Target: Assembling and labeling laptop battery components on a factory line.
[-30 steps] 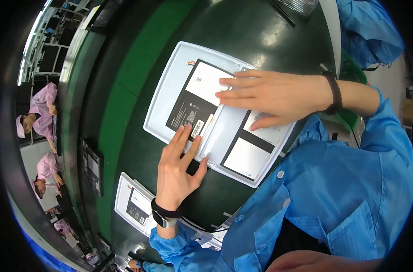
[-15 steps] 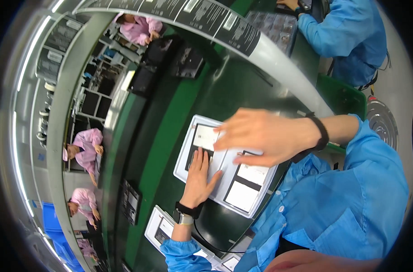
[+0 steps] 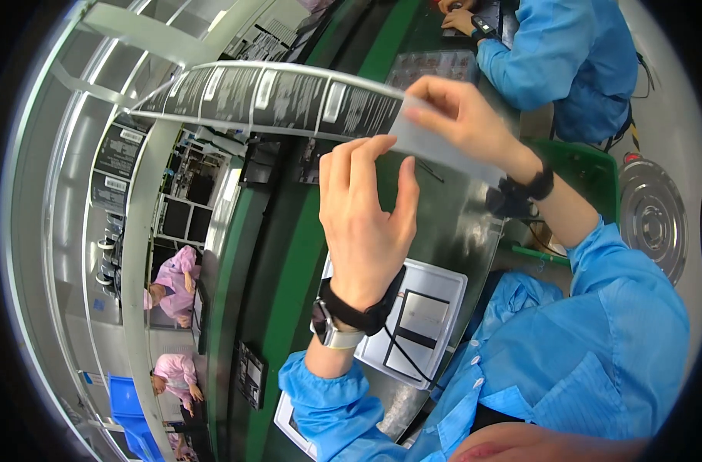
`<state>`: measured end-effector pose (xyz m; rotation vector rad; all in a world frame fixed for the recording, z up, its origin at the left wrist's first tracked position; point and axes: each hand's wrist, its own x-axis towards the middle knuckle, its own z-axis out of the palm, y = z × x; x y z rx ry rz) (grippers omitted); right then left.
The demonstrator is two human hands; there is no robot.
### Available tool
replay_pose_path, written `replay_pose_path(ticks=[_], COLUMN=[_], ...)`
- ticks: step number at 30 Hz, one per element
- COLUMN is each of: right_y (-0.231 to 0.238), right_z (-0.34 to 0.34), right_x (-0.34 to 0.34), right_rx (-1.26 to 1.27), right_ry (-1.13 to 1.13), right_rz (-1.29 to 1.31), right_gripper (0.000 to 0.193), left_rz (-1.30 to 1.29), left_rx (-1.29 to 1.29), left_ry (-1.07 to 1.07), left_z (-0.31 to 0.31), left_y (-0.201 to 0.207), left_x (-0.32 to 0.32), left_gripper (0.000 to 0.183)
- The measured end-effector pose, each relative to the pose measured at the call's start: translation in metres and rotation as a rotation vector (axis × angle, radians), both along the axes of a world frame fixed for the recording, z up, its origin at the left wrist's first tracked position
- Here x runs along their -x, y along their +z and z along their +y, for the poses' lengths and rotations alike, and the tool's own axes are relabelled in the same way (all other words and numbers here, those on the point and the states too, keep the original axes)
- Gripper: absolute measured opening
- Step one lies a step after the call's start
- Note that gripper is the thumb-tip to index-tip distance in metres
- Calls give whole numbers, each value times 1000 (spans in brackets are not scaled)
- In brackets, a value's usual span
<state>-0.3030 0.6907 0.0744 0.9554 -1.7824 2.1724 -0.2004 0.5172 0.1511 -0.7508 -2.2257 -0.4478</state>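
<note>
A long strip of black labels (image 3: pixel 289 100) on pale translucent backing (image 3: pixel 443 142) arches across the workbench. My right hand (image 3: pixel 474 127) pinches the strip, thumb and forefinger together where the last black label meets the bare backing. Raised just in front of the strip, my left hand (image 3: pixel 366 219) has its fingers apart and bent, with nothing visible in it. Below and partly behind my left hand lies a white plastic tray (image 3: pixel 456 283). A flat rectangular piece (image 3: pixel 424 314) with pale faces and black bands rests in it. My left forearm hides the tray's left half.
Another white tray (image 3: pixel 289 431) lies beyond my left sleeve. A dark flat panel (image 3: pixel 251 373) sits on the green line. A clear compartment tray (image 3: pixel 432 68) and a co-worker in blue (image 3: pixel 566 69) are at the upper right, above a green bin (image 3: pixel 578 169). Several people in pink work at far left.
Both hands have risen off the tray toward the label strip. My right hand has closed on the strip; my left has left the piece in the tray. The view has shifted.
</note>
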Motion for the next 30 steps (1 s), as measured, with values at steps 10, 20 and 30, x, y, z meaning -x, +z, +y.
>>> replay_pose_path(ticks=[10,20,30], right_y=[31,53,52], right_z=[-22,-49,-61], right_x=[-39,-51,-61], right_rx=[195,24,13], right_ry=[262,-21,-29], right_rz=[95,519,451], right_gripper=[12,19,16], left_rz=[97,108,-130], left_rx=[-204,-198,-580], left_ry=[122,314,284], left_z=[-6,-22,-55], left_y=[7,25,22], left_x=[-8,-44,-53], left_gripper=[33,16,11])
